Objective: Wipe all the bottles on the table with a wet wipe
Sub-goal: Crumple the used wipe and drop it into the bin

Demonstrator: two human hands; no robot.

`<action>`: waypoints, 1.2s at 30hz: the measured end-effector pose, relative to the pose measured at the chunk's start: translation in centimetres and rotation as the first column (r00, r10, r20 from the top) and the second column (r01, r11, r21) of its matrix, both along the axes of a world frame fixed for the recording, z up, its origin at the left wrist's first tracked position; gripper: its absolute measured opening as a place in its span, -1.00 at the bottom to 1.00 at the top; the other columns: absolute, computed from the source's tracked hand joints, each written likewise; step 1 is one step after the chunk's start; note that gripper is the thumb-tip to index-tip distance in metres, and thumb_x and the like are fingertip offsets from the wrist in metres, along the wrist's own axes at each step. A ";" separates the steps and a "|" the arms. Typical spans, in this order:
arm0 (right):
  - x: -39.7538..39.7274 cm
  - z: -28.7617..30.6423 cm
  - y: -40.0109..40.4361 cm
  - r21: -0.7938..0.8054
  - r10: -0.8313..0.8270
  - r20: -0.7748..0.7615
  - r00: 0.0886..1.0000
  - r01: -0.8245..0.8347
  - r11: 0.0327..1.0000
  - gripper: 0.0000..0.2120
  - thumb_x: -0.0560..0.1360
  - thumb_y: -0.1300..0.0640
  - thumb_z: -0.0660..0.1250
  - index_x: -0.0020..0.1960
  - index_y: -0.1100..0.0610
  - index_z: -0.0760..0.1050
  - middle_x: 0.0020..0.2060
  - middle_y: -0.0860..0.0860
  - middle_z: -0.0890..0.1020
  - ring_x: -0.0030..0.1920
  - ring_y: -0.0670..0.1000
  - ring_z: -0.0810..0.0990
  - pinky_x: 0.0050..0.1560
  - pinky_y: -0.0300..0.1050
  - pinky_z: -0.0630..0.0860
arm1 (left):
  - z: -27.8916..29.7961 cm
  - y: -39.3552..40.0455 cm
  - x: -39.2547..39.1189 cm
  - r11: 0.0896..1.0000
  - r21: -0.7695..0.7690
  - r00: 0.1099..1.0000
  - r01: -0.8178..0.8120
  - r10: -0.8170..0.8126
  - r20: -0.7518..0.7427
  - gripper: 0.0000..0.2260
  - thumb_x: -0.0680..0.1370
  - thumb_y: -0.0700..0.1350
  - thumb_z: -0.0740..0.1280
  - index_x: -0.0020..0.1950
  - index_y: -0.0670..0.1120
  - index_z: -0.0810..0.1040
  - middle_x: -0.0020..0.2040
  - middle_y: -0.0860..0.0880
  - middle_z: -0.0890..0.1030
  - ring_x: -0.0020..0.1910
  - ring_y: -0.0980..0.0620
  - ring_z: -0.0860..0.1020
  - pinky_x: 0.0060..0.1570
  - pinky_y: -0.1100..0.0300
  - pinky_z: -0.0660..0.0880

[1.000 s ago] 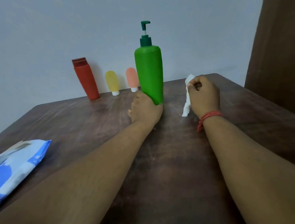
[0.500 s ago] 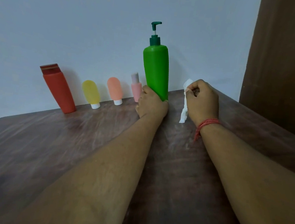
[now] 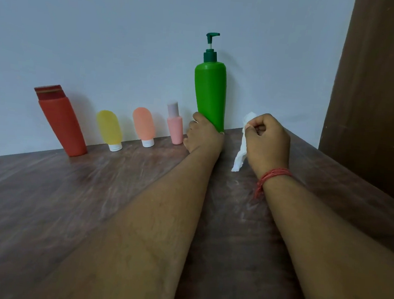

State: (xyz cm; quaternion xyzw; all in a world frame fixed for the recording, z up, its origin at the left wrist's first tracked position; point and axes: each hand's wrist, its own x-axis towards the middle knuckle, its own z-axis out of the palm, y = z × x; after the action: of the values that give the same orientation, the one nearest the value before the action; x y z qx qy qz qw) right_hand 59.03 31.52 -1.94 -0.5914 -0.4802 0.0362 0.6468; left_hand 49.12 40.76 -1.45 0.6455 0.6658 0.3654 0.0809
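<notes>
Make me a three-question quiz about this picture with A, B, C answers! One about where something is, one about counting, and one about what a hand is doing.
1. Where does the red bottle stand in the row?
A. far left end
B. middle
C. right of the green pump bottle

2. How many bottles stand along the wall?
A. three
B. five
C. seven

3. What is the right hand doing?
A. lying flat on the table
B. pinching a white wet wipe
C. pressing the pump

Answers:
1. A, every other bottle stands to its right.
2. B, red, yellow, orange, pink and green.
3. B, the wipe hangs from its curled fingers, while the left hand grips the green bottle's base.
</notes>
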 end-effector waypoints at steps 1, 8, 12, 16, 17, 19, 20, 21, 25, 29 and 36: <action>0.0 0.0 0.0 -0.002 0.001 0.004 1.000 -0.001 1.000 -0.87 0.50 0.24 0.31 -0.19 0.07 0.51 -0.17 -0.01 0.62 -0.13 -0.05 0.57 -0.26 -0.47 0.35 | 0.1 0.0 0.1 1.000 -0.013 1.000 0.000 0.001 0.012 -0.31 0.48 0.06 0.48 0.43 -0.16 0.19 0.34 -0.18 0.45 0.32 -0.23 0.47 0.26 -0.14 0.44; 0.0 0.3 -0.6 -0.039 0.007 0.005 1.000 -0.007 0.999 -0.88 0.52 0.25 0.31 -0.16 0.08 0.50 -0.17 -0.02 0.60 -0.13 -0.07 0.55 -0.29 -0.52 0.32 | 0.6 -1.8 -1.2 0.991 -0.065 0.990 0.118 -0.113 0.083 -0.30 0.51 0.07 0.46 0.46 -0.18 0.17 0.37 -0.20 0.34 0.33 -0.23 0.44 0.26 -0.08 0.47; -0.5 0.5 -1.8 -0.073 0.049 0.040 0.998 -0.046 0.996 -0.90 0.53 0.23 0.31 -0.13 0.08 0.51 -0.14 -0.01 0.61 -0.10 -0.04 0.57 -0.22 -0.39 0.38 | 0.7 -5.6 -4.6 0.962 -0.058 0.953 0.268 -0.274 -0.129 -0.47 0.57 0.02 0.38 0.40 -0.19 0.25 0.31 -0.18 0.39 0.25 -0.20 0.48 0.18 -0.04 0.51; -2.3 1.1 -4.4 -0.108 0.107 0.073 0.992 -0.099 0.989 -0.91 0.54 0.21 0.31 -0.13 0.07 0.51 -0.16 0.00 0.63 -0.12 -0.02 0.59 -0.25 -0.36 0.40 | 0.9 -10.2 -9.5 0.931 -0.039 0.872 0.364 -0.355 -0.336 -0.58 0.60 0.03 0.33 0.32 -0.20 0.35 0.26 -0.19 0.44 0.18 -0.20 0.50 0.13 -0.04 0.49; -3.0 1.1 -5.3 -0.116 0.128 0.065 0.990 -0.120 0.986 -0.91 0.54 0.21 0.31 -0.13 0.07 0.51 -0.19 -0.01 0.62 -0.13 -0.02 0.59 -0.25 -0.36 0.40 | 0.9 -11.3 -10.7 0.924 -0.037 0.876 0.380 -0.373 -0.305 -0.61 0.60 0.04 0.33 0.28 -0.18 0.38 0.22 -0.19 0.46 0.15 -0.19 0.50 0.09 -0.01 0.47; -4.9 1.1 -7.5 -0.119 0.173 0.037 0.984 -0.168 0.979 -0.90 0.54 0.21 0.31 -0.13 0.05 0.50 -0.23 -0.05 0.59 -0.16 -0.03 0.57 -0.22 -0.30 0.42 | 1.1 -14.1 -12.6 0.910 -0.036 0.897 0.412 -0.412 -0.161 -0.71 0.60 0.05 0.34 0.16 -0.12 0.40 0.10 -0.13 0.50 0.07 -0.14 0.52 -0.04 0.08 0.42; -6.2 1.2 -8.7 -0.115 0.199 0.033 0.980 -0.194 0.974 -0.89 0.55 0.21 0.31 -0.13 0.04 0.50 -0.24 -0.07 0.58 -0.16 -0.03 0.56 -0.19 -0.25 0.43 | 1.3 -15.6 -13.5 0.904 -0.030 0.900 0.427 -0.428 -0.081 -0.74 0.60 0.05 0.34 0.11 -0.09 0.40 0.07 -0.09 0.51 0.04 -0.10 0.53 -0.08 0.12 0.38; -7.6 1.1 -9.7 -0.119 0.229 0.026 0.973 -0.225 0.967 -0.88 0.55 0.21 0.30 -0.13 0.03 0.48 -0.25 -0.08 0.58 -0.17 -0.04 0.56 -0.17 -0.22 0.44 | 1.4 -17.1 -14.4 0.898 -0.031 0.898 0.439 -0.439 -0.001 -0.76 0.61 0.04 0.33 0.12 -0.08 0.40 0.08 -0.06 0.52 0.05 -0.05 0.54 -0.08 0.16 0.36; -13.4 1.5 -14.1 -0.135 0.392 -0.126 0.911 -0.408 0.903 -0.81 0.58 0.25 0.25 -0.14 0.00 0.45 -0.19 0.06 0.64 -0.11 0.03 0.60 -0.07 -0.03 0.53 | 1.7 -23.2 -18.0 0.892 -0.122 0.864 0.435 -0.374 0.338 -0.68 0.63 0.12 0.27 0.28 -0.05 0.45 0.15 0.09 0.57 0.10 0.10 0.55 -0.03 0.26 0.42; -18.1 2.5 -19.0 -0.124 0.403 -0.284 0.870 -0.450 0.885 -0.90 0.59 0.25 0.23 -0.05 0.10 0.49 -0.14 0.01 0.62 -0.11 -0.01 0.58 -0.04 -0.06 0.52 | 1.6 -29.0 -21.7 0.894 -0.130 0.712 0.429 -0.246 0.658 -0.75 0.58 0.07 0.35 0.16 -0.05 0.56 0.03 -0.03 0.71 0.02 -0.04 0.69 0.15 -0.09 0.60; -22.7 6.1 -27.3 -0.163 0.417 -0.291 0.861 -0.474 0.865 -0.89 0.56 0.27 0.23 0.04 0.25 0.50 -0.18 -0.01 0.58 -0.17 -0.05 0.51 -0.15 -0.20 0.44 | 4.0 -37.5 -26.5 0.909 -0.066 0.511 0.413 -0.171 0.842 -0.77 0.61 0.03 0.37 0.04 -0.13 0.62 0.00 -0.09 0.74 -0.01 -0.03 0.71 0.05 0.03 0.65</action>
State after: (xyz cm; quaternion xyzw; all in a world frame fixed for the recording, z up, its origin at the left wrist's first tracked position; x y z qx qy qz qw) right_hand 36.33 4.26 4.17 -0.5247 -0.5132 0.3139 0.6024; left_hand 22.63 3.28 2.52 0.4876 0.4728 0.5132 0.5246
